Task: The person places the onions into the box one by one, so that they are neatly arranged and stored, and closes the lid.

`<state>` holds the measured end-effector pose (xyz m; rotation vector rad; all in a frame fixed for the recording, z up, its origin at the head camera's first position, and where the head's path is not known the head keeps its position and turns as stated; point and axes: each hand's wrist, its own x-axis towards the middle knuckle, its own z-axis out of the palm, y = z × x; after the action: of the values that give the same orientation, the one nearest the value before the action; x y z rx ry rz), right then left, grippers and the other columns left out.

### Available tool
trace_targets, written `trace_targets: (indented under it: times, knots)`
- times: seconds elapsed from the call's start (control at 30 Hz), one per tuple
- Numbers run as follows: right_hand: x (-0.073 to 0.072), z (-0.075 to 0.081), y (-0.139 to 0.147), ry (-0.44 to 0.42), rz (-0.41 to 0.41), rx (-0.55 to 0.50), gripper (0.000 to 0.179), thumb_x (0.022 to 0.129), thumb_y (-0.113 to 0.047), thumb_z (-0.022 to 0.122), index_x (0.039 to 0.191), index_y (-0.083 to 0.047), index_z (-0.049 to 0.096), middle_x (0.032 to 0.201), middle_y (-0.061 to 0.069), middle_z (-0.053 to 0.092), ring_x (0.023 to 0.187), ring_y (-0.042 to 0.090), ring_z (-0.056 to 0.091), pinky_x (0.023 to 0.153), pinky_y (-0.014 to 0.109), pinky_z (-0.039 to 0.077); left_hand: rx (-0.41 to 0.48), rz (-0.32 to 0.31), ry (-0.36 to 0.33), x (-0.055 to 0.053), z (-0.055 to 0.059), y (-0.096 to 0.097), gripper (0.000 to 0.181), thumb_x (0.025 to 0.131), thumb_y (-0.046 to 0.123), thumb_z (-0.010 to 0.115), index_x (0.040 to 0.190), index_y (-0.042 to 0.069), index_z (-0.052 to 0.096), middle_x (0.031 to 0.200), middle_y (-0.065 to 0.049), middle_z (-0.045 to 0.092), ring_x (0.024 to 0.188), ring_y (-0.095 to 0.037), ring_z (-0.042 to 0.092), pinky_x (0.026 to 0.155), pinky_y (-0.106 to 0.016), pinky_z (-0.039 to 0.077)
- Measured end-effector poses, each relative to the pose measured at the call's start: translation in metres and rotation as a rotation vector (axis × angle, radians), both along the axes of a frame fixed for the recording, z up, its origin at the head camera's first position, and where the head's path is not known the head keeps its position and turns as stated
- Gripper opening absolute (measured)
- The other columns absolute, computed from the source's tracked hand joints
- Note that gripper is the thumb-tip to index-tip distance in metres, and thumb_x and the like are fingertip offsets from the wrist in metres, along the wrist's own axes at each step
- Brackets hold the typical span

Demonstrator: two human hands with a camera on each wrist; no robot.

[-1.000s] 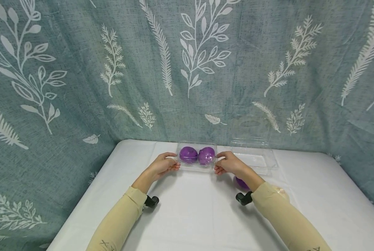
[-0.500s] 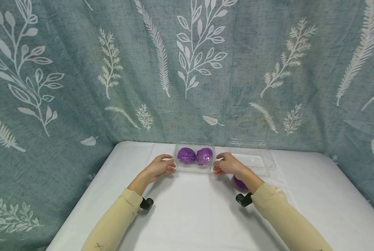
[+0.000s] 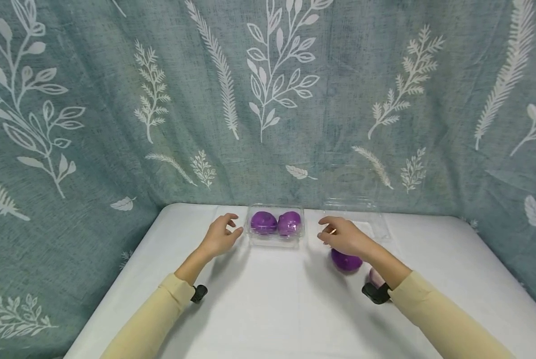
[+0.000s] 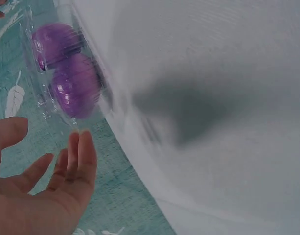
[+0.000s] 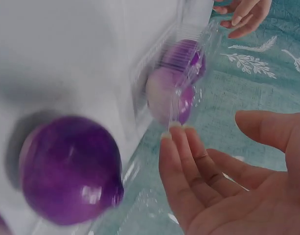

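A clear plastic clamshell box stands at the back of the table with two glossy purple onion-like rounds inside; its lid appears closed. Just left of it is my left hand, fingers loosely bent, holding nothing. On the box's other side my right hand hovers with relaxed fingers, apart from the box. A loose purple round with a small nub lies on the table below the right hand. Both wrist views show spread, empty fingers near the box's ends.
A second clear box, lid raised against the curtain, stands behind the right hand. A pale pink round thing is partly hidden under the right forearm. The patterned green curtain borders the white table.
Both hands have drawn away from the ends of the filled box, the left to the left and the right to the right. The box stays on the table. More of the loose purple round shows.
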<state>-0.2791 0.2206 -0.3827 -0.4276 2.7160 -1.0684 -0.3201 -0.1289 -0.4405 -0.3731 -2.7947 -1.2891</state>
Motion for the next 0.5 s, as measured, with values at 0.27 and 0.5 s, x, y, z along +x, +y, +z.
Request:
trace_targets:
  times: [0.27, 0.5]
  knots:
    - [0.021, 0.013, 0.034, 0.19, 0.002, 0.081, 0.047, 0.099, -0.017, 0.065, 0.137, 0.007, 0.055, 0.116, 0.023, 0.068, 0.107, 0.04, 0.065, 0.088, 0.051, 0.059, -0.022, -0.069, 0.206, 0.01, 0.006, 0.015, 0.044, 0.098, 0.012, 0.067, 0.139, 0.001, 0.055, 0.125, -0.023, 0.057, 0.099, -0.033, 0.061, 0.08, -0.04, 0.056]
    - [0.035, 0.015, 0.072, 0.212, -0.039, 0.095, 0.055, 0.097, -0.025, 0.07, 0.14, 0.006, 0.053, 0.129, 0.028, 0.061, 0.118, 0.047, 0.057, 0.093, 0.06, 0.054, 0.069, -0.15, 0.226, 0.014, 0.014, 0.038, 0.048, 0.098, 0.013, 0.069, 0.141, 0.001, 0.053, 0.128, -0.024, 0.055, 0.106, -0.038, 0.06, 0.086, -0.048, 0.059]
